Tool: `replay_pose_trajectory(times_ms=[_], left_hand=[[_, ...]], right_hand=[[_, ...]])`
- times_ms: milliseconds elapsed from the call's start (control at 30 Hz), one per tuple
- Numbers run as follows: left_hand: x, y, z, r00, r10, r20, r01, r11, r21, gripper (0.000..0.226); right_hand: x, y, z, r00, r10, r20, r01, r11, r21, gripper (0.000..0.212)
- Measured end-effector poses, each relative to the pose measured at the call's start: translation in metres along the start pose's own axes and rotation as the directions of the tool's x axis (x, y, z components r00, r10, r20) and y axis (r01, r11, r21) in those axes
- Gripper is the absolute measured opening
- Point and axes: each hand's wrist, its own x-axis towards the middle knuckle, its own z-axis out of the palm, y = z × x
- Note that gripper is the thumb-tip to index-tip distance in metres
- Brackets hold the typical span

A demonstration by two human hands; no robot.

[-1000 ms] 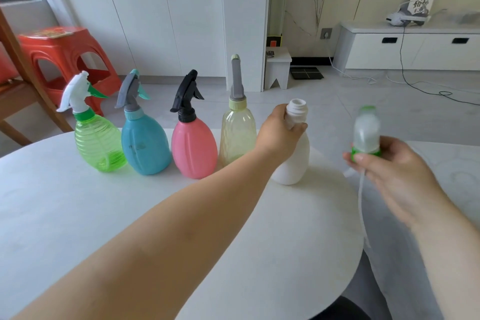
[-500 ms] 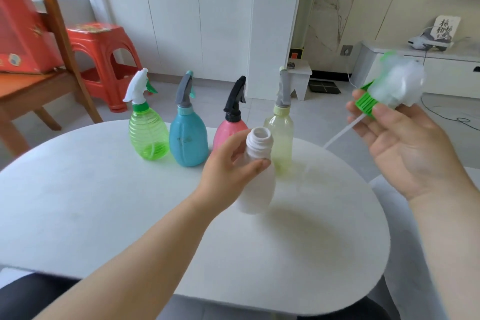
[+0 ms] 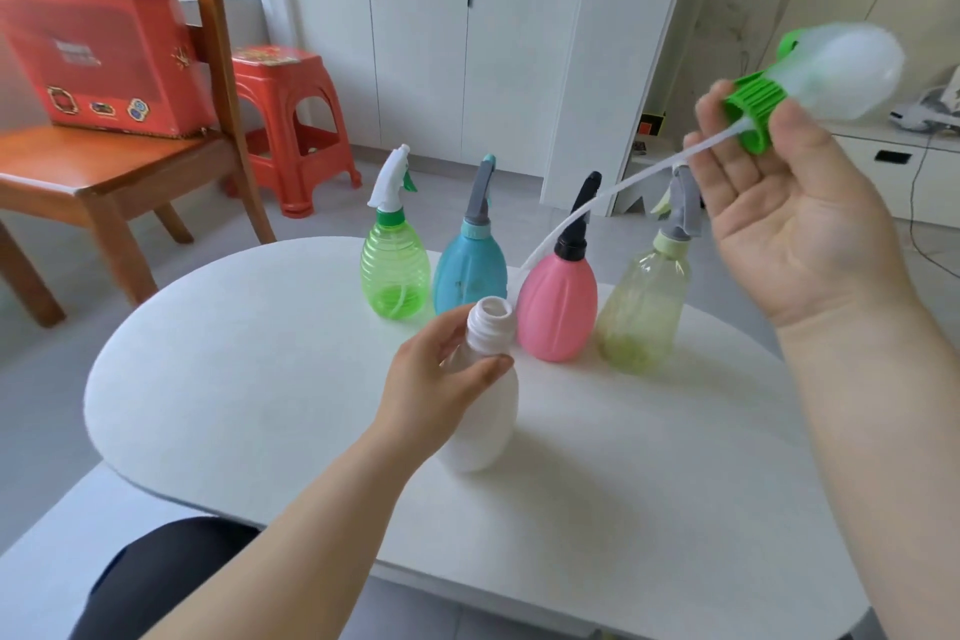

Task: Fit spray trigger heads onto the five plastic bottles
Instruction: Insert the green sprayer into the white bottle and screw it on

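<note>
My left hand (image 3: pixel 441 382) grips the neck of a white bottle (image 3: pixel 483 416) whose threaded mouth is uncovered; the bottle leans a little on the round white table (image 3: pixel 234 379). My right hand (image 3: pixel 789 203) is raised at the upper right and pinches the green collar of a white spray head (image 3: pixel 831 73), blurred. Its thin dip tube (image 3: pixel 597 203) slants down-left, its tip just above and right of the bottle's mouth. Behind stand a green bottle (image 3: pixel 396 270), a blue bottle (image 3: pixel 470 270), a pink bottle (image 3: pixel 558 312) and a pale yellow bottle (image 3: pixel 641 312), each with a trigger head on.
A wooden chair (image 3: pixel 130 161) with a red box (image 3: pixel 98 62) on its seat stands at the left, a red plastic stool (image 3: pixel 285 120) behind it. White cupboards (image 3: pixel 467 31) line the back wall. A low white cabinet (image 3: pixel 904 166) sits at the right.
The view has shifted right and down over the table. My left hand has pulled the white bottle nearer and tilted it. My right hand has lifted the spray head up and right, its tube swinging toward the bottle.
</note>
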Motion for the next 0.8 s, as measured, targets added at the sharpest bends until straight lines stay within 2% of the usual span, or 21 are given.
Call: replay_pose_trajectory(times_ms=[300, 567, 800], left_hand=[[0.001, -0.007, -0.004, 1.0, -0.001, 0.028, 0.001, 1.0, -0.006, 0.046], [0.0, -0.006, -0.008, 0.999, -0.001, 0.032, 0.001, 1.0, -0.003, 0.049], [-0.001, -0.006, -0.007, 0.999, 0.004, 0.037, -0.004, 1.0, -0.009, 0.047]], right_hand=[[-0.003, 0.031, 0.005, 0.991, 0.092, 0.095, -0.076, 0.984, -0.161, 0.014], [0.012, 0.011, 0.012, 0.995, 0.023, 0.098, -0.018, 0.999, -0.046, 0.01], [0.009, 0.023, 0.014, 0.996, 0.054, 0.066, -0.048, 0.995, -0.093, 0.011]])
